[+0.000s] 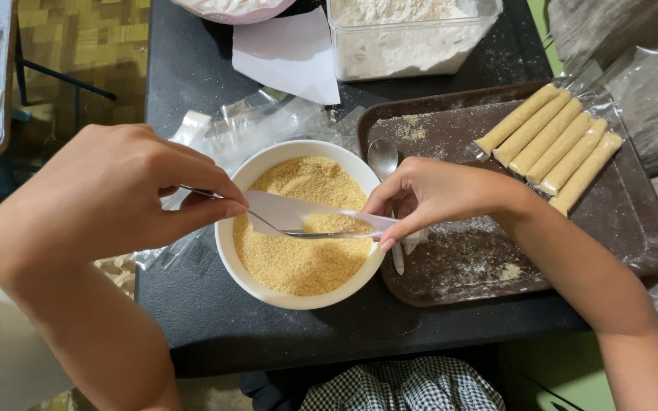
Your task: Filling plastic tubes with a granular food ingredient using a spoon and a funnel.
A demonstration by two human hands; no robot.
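head view: the left hand [108,198] pinches a thin metal utensil [298,232] and one end of a white wrapper strip [310,213], the right hand [428,194] pinches the other end, keeping it stretched over the white bowl [226,251] of golden crumbs [298,259], likely so spills drop back in. finished rolls [550,141] lie together on the brown tray [641,228], clear of the bowl.

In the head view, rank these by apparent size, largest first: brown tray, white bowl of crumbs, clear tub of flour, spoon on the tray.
1. Brown tray.
2. White bowl of crumbs.
3. Clear tub of flour, though cut off by the top edge, so its place against the bowl is unsure.
4. Spoon, partly hidden under the right hand.
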